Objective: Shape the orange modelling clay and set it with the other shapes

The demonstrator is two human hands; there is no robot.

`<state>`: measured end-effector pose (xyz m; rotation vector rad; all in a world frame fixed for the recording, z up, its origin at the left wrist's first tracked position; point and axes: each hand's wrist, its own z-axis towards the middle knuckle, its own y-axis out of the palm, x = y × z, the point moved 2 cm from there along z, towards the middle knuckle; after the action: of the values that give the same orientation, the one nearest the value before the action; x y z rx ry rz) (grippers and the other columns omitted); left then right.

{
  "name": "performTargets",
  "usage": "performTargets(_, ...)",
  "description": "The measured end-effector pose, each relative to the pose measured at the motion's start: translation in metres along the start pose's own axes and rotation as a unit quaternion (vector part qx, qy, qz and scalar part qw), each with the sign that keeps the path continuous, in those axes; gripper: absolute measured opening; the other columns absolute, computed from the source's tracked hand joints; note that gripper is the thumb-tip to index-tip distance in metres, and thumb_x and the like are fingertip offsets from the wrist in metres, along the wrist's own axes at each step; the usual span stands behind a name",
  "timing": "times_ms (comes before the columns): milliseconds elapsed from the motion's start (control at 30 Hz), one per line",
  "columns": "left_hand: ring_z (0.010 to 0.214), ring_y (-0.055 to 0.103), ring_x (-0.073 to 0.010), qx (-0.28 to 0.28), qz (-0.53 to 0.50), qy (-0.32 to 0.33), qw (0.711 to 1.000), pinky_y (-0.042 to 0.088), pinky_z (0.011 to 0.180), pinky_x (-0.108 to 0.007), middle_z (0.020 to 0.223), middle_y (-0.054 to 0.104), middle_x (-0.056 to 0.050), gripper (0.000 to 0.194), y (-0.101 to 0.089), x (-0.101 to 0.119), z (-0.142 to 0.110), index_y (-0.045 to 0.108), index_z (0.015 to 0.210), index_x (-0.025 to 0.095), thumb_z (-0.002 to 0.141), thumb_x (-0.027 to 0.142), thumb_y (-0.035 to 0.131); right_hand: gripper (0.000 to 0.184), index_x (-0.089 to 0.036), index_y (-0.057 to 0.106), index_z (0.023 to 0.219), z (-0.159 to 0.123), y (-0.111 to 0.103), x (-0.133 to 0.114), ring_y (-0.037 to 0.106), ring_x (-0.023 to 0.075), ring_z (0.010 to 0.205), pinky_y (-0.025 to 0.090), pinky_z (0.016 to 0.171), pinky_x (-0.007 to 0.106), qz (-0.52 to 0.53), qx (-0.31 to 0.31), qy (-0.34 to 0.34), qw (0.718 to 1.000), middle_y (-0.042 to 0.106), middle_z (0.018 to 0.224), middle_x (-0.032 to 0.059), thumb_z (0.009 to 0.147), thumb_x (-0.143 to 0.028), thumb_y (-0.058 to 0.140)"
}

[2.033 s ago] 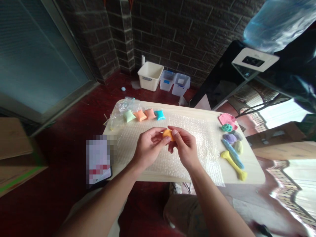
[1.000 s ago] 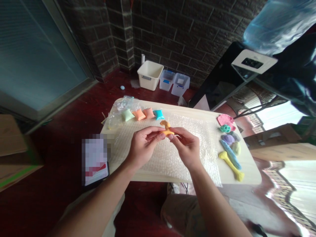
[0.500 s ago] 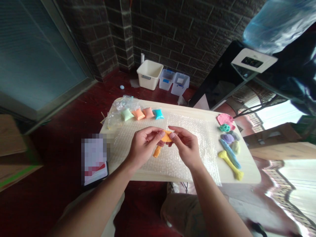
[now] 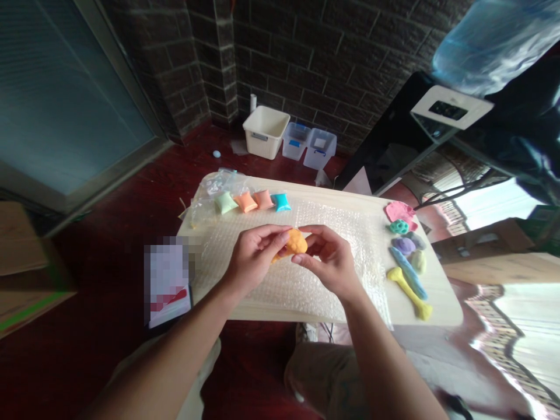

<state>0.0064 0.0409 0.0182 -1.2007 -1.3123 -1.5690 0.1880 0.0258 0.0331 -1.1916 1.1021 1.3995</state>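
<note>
My left hand pinches a lump of orange modelling clay between thumb and fingers, above the bubble wrap. The lump is rounded with a bumpy surface. A narrower orange part shows below my left thumb; whether it joins the lump is hidden. My right hand curls around the other side, with its index fingertip at the top of the lump and its thumb tip at the lower edge. Bubble wrap lies flat on the pale table underneath.
Small clay packets in green, orange, pink and teal line the back edge beside clear plastic bags. At right lie shaped clay pieces, including a yellow bone, a blue strip and a pink piece. Bins stand on the floor behind.
The orange clay has turned, so its rounded, bumpy side now shows. The narrow orange part has moved up towards my left thumb. My right thumb has shifted from the clay's face to its lower edge.
</note>
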Motion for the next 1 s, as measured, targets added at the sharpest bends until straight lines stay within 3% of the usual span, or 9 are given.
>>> performTargets(100,0.088,0.077,-0.0238,-0.031,0.022,-0.002,0.999,0.064,0.077,-0.036,0.098,0.082,-0.01,0.031,0.001,0.0,0.0,0.083,0.103,0.018,0.096,0.048,0.079,0.064,-0.028,0.077,0.132,-0.001,-0.002,-0.002,0.069,0.014,0.069,0.06,0.065,0.03,-0.017,-0.032,-0.002,0.999,0.075,0.079,-0.0039,0.073,-0.027,0.101)
performTargets(300,0.086,0.077,-0.0209,-0.002,-0.015,0.008,1.0,0.063,0.077,-0.032,0.093,0.079,-0.005,0.042,0.002,0.003,-0.001,0.069,0.121,0.019,0.09,0.042,0.087,0.045,-0.023,0.082,0.114,-0.003,0.003,0.003,0.068,0.0138,0.063,0.058,0.057,0.029,0.009,-0.007,0.009,1.0,0.078,0.077,-0.0014,0.074,-0.028,0.101)
performTargets(433,0.11,0.076,-0.0277,-0.05,0.01,0.013,0.999,0.062,0.096,-0.041,0.117,0.081,-0.013,0.033,0.001,0.006,-0.003,0.078,0.118,0.018,0.097,0.044,0.079,0.045,-0.022,0.08,0.111,-0.001,0.004,0.003,0.067,0.0135,0.058,0.056,0.052,0.026,0.031,0.039,0.011,0.999,0.077,0.072,-0.0016,0.072,-0.03,0.102)
performTargets(533,0.133,0.068,-0.0315,-0.055,0.032,0.026,0.998,0.054,0.114,-0.046,0.138,0.076,-0.013,0.038,-0.001,0.002,-0.003,0.076,0.133,0.022,0.1,0.041,0.077,0.042,-0.022,0.078,0.109,0.001,0.007,0.004,0.064,0.0128,0.055,0.053,0.049,0.026,0.059,0.055,0.022,0.996,0.072,0.068,-0.0035,0.077,-0.04,0.099)
performTargets(600,0.133,0.069,-0.0306,-0.074,0.019,0.027,0.997,0.053,0.115,-0.045,0.141,0.074,-0.012,0.044,0.001,-0.003,-0.003,0.073,0.139,0.024,0.099,0.04,0.079,0.042,-0.022,0.077,0.107,0.003,0.008,0.006,0.061,0.0119,0.053,0.05,0.047,0.025,0.065,0.051,0.028,0.996,0.068,0.068,-0.0043,0.08,-0.046,0.096)
performTargets(700,0.112,0.075,-0.0263,-0.104,-0.011,0.004,0.994,0.06,0.099,-0.039,0.128,0.078,-0.012,0.043,0.006,-0.01,-0.002,0.073,0.135,0.022,0.098,0.042,0.08,0.039,-0.021,0.076,0.109,0.003,0.005,0.007,0.053,0.0099,0.053,0.045,0.047,0.024,0.009,0.052,0.023,0.998,0.063,0.068,-0.0051,0.085,-0.049,0.092)
performTargets(800,0.1,0.074,-0.023,-0.098,0.007,-0.01,0.995,0.059,0.087,-0.033,0.115,0.08,-0.009,0.037,0.007,-0.01,-0.001,0.078,0.127,0.022,0.097,0.044,0.08,0.042,-0.025,0.079,0.119,0.003,-0.005,0.003,0.06,0.0125,0.068,0.052,0.058,0.026,-0.067,0.064,-0.008,0.996,0.069,0.09,0.0009,0.085,-0.046,0.092)
performTargets(900,0.095,0.072,-0.0221,-0.103,0.041,0.0,0.994,0.057,0.081,-0.032,0.101,0.079,-0.006,0.031,0.006,-0.006,-0.001,0.081,0.121,0.024,0.1,0.045,0.076,0.039,-0.033,0.081,0.127,0.003,-0.011,-0.003,0.069,0.0184,0.091,0.062,0.075,0.034,-0.067,0.003,-0.026,0.997,0.072,0.123,0.0071,0.09,-0.043,0.088)
performTargets(1000,0.094,0.072,-0.0231,-0.11,0.058,0.005,0.992,0.056,0.082,-0.033,0.092,0.076,-0.005,0.029,0.004,-0.004,-0.002,0.083,0.116,0.023,0.103,0.046,0.072,0.026,-0.033,0.085,0.121,0.003,-0.012,-0.005,0.073,0.0235,0.108,0.064,0.089,0.04,-0.053,-0.055,-0.033,0.997,0.076,0.122,0.0077,0.094,-0.036,0.085)
